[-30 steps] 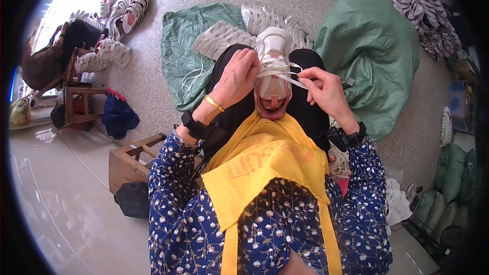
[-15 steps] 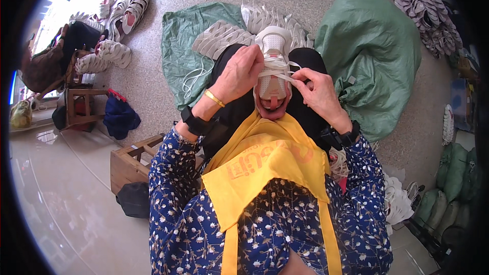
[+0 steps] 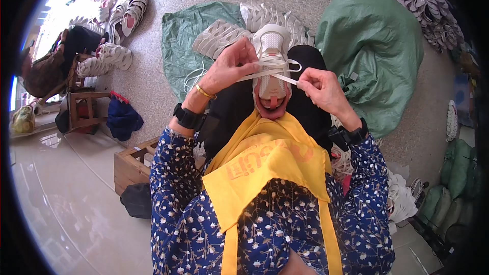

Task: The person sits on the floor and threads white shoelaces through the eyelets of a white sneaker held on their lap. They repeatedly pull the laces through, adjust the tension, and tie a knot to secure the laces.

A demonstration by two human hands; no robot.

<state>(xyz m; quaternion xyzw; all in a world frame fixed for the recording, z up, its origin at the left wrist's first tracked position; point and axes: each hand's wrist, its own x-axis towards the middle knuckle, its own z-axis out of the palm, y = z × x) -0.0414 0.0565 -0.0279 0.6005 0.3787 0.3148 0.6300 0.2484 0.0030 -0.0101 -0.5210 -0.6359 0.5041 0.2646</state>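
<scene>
One white-and-pink shoe (image 3: 273, 89) is held upright between two black-trousered legs (image 3: 313, 66), its toe pointed away from the body. One end of its white lace (image 3: 285, 77) is pinched between the thumb and forefinger of the right hand (image 3: 325, 90), so that grip is pressed together. A second strand is led across the shoe to the left hand (image 3: 227, 67); there the thumb and forefinger are slightly parted, and whether the strand is gripped by the other fingers cannot be told. One lace loop is seen at the shoe's right side.

One gold bracelet (image 3: 205, 92) and two black wrist bands (image 3: 189, 118) are worn. The lap is covered by one yellow apron (image 3: 265, 160). Beyond the knees, two rows of pale shoe uppers (image 3: 218, 38) are laid by one flattened green sack (image 3: 175, 46); one bulging green sack (image 3: 379, 56) is placed to the right.
</scene>
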